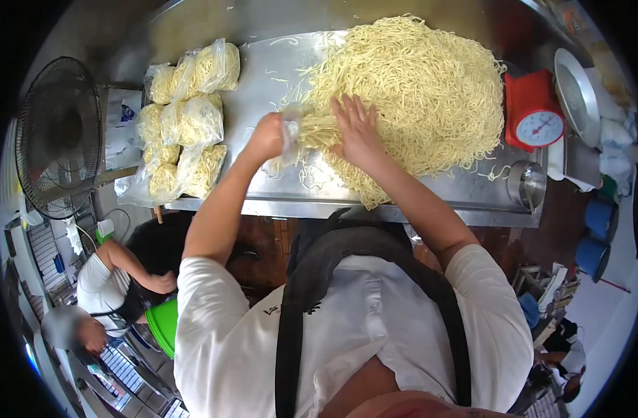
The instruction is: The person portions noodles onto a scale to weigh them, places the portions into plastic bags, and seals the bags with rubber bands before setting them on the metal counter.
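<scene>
Left hand [266, 136] gripping bag [289, 143], right hand [359, 132] spread on noodles [423, 90]; bare tabletop [253, 180] toward near edge [263, 207]

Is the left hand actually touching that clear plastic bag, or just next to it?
Touching. The head view shows the left hand closed in a fist on the bag, with plastic showing beside its fingers and noodles at the far side.
</scene>
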A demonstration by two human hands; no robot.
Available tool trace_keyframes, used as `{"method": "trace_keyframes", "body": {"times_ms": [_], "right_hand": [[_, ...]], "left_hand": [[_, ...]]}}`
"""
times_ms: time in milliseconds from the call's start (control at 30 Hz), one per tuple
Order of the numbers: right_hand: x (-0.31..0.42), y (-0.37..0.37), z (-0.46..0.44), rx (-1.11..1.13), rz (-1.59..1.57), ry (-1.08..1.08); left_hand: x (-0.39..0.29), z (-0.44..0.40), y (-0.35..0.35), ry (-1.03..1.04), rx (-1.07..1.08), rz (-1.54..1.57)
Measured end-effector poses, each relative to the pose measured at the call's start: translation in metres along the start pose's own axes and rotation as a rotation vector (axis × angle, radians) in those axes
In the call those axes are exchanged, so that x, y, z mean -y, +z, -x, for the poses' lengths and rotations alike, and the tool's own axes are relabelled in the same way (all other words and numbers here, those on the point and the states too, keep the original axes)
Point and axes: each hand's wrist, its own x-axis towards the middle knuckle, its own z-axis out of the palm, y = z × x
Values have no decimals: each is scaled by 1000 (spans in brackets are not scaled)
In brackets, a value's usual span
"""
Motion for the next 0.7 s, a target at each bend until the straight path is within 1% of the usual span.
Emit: {"method": "trace_keyframes", "body": {"times_ms": [33,67,100,133,200,267,300,333,400,433,467,533,567,600,633,667,700], "right_hand": [[-1,2,-7,4,-7,-6],[-4,-3,-14,87,-26,-8],[-9,-5,-21,172,-45,-12],[-19,-3,-25,172,-206,69],[-55,-3,-30,166,-525,232],[-94,-34,-32,-85,-459,391],[-124,-48,-31,-88,-481,470],[-136,-69,-32,-85,-325,583],[-216,-63,-29,-177,-91,518],[-246,-65,-34,-82,39,450],[-272,-67,-38,12,169,383],[-247,-77,-51,223,352,308],[-183,-96,-63,348,406,297],[-123,-102,-74,473,459,287],[-82,-89,-80,538,524,255],[-21,-82,-87,534,394,295],[23,-57,-89,592,606,134]], "left_hand": [[-23,7,-26,7,0,-41],[-45,15,-47,10,1,-78],[-65,23,-68,39,-24,-189],[-83,30,-86,70,-51,-300],[-100,46,-123,23,-64,-291],[-98,63,-160,34,-41,-228],[-92,67,-171,44,-33,-195],[-82,67,-173,150,-92,-223],[-55,66,-171,345,-222,-275],[-33,70,-157,148,-255,-316],[-14,67,-141,139,-228,-312],[24,55,-104,139,-193,-337],[47,54,-81,140,-186,-361],[81,56,-47,77,-251,-348],[117,62,-8,14,-312,-335],[135,67,14,-53,-371,-321],[128,71,16,-102,-436,-263]]}}
